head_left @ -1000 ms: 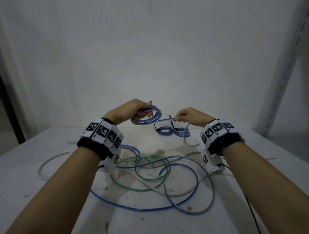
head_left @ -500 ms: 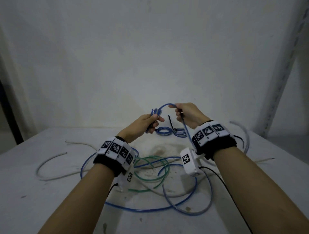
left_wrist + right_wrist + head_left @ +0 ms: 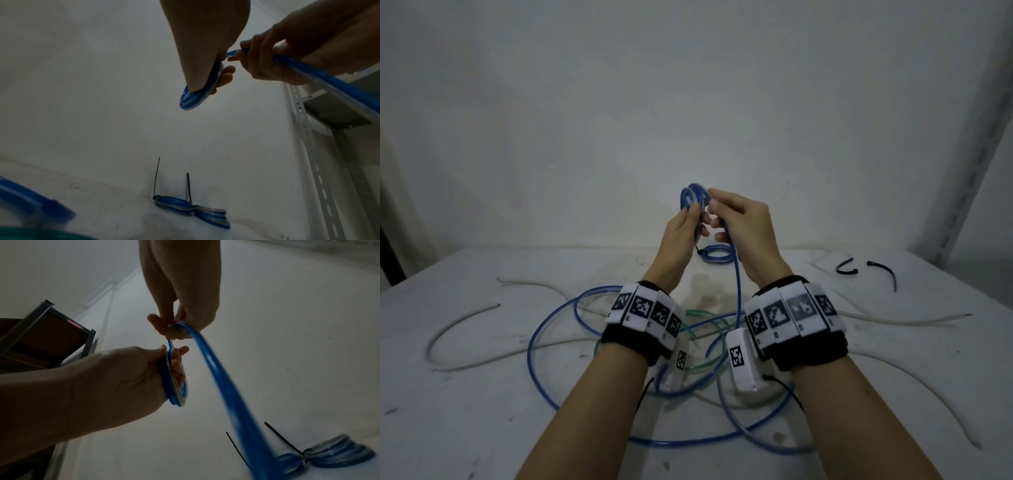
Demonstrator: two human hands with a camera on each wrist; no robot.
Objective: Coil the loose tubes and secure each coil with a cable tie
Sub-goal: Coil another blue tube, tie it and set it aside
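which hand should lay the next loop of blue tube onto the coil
Right. The right hand already pinches the free run of the blue tube just beside the coil and can probably swing it round. The left hand is occupied gripping the coil's loops together; letting go would likely spring them apart.

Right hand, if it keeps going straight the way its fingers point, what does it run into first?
Most likely the blue coil that the left hand holds upright; the right hand points left at it from close by, gripping the loose blue tube. Exact depth is unclear.
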